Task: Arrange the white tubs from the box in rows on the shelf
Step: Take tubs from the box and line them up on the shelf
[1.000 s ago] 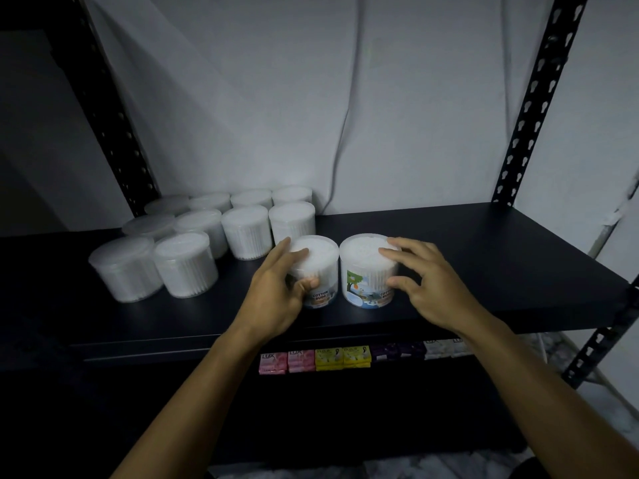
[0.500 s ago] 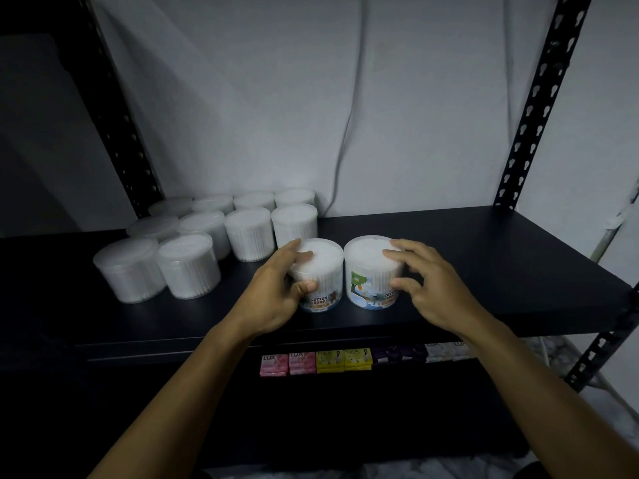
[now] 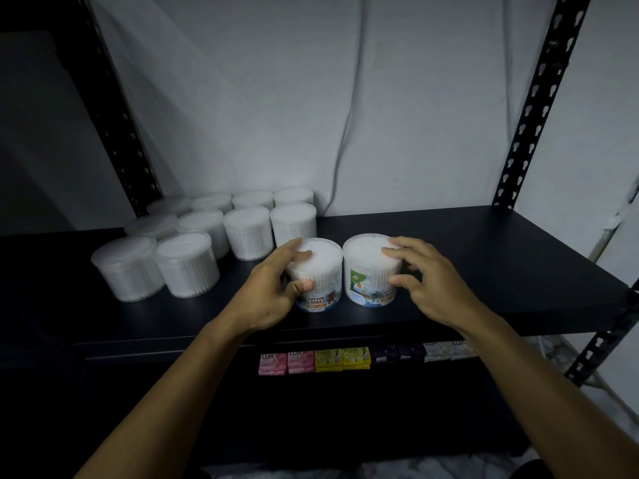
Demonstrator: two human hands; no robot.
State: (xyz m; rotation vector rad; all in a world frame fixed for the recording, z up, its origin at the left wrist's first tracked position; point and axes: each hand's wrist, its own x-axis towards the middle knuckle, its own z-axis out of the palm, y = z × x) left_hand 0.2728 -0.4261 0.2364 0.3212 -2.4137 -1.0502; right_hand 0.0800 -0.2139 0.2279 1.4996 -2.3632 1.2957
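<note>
Left cotton-bud tub [image 3: 316,274] and right cotton-bud tub [image 3: 371,271] stand side by side near the front edge of the shelf [image 3: 484,257]. The fingers of the left hand [image 3: 273,292] and right hand [image 3: 428,281] are curled round one tub each. The rowed tubs [image 3: 242,233] stand at far left. Risk: a hasty sideways push may topple neighbours.

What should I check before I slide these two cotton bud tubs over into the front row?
1. Left hand grip on the left tub: ok, thumb and fingers round it.
2. Right hand grip on the right tub: ok.
3. Both tubs upright on the shelf: ok.
4. Bare space beside the front-row tubs: ok.
5. Both tubs sealed tight: cannot tell.
</note>
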